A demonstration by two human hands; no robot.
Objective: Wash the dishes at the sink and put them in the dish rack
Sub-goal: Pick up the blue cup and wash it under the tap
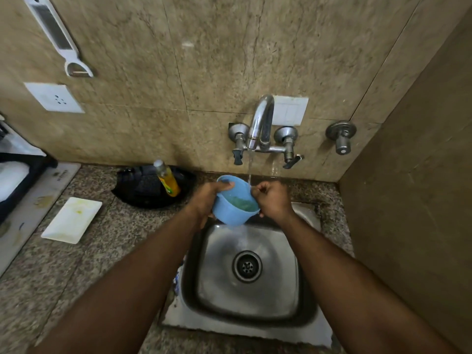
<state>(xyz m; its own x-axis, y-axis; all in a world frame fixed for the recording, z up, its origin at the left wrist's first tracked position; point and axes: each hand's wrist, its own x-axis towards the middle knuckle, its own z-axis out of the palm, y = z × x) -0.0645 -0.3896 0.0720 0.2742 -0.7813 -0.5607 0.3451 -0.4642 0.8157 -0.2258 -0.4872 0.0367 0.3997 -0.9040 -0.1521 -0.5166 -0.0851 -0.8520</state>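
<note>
Blue bowl [233,205] is held over the back edge of the steel sink [222,297], tilted, mouth turned up and to the right. Nearest the camera, two bare forearms are seen reaching in from the bottom edge. Sink basin is seen wet, drain strainer [247,266] at its centre. Bowl is gripped by the left hand [208,198]: thumb hooked over the far rim, fingers curled round the outer wall underneath. Right hand [273,199] is closed on the bowl's right rim, fingers curled; whether a scrubber is also held there cannot be told. Green-tinted patch is seen inside the bowl; whether it is water or a sponge cannot be told.

Water stream [250,169] is seen falling from the tap [260,123] onto the bowl's rim, just beside the right hand. Tap is wall-mounted, with a valve lever each side; a separate valve [341,136] is fixed further right.

On the granite counter [51,290], left of the sink, a white rectangular plate [72,220] is laid flat, yellowish smears on it. Behind it, against the wall, a black pan [143,190] is set with a yellow liquid bottle [167,181] standing in it. Grater [57,34] and a white socket plate [54,97] are mounted on the wall upper left.
</note>
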